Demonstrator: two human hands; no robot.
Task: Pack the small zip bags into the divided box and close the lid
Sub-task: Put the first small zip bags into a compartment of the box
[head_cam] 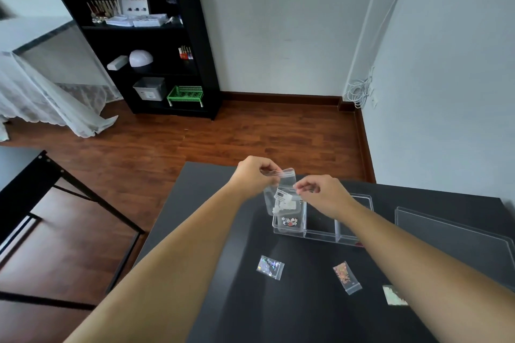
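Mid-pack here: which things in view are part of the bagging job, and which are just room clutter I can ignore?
Job:
- zip bags held up by left hand and right hand
- divided box, one bag already inside
- clear lid, lying off the box
- holographic bag, orange bag, pale bag, loose on the table

Clutter:
- black shelf
- green basket
- coiled cable

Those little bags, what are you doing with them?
A person is packing small zip bags into a clear divided box on a dark table. Both hands, left and right, hold clear bags above the box's left compartment, where one bag already sits. Three bags lie loose on the table. The lid rests beside the box.
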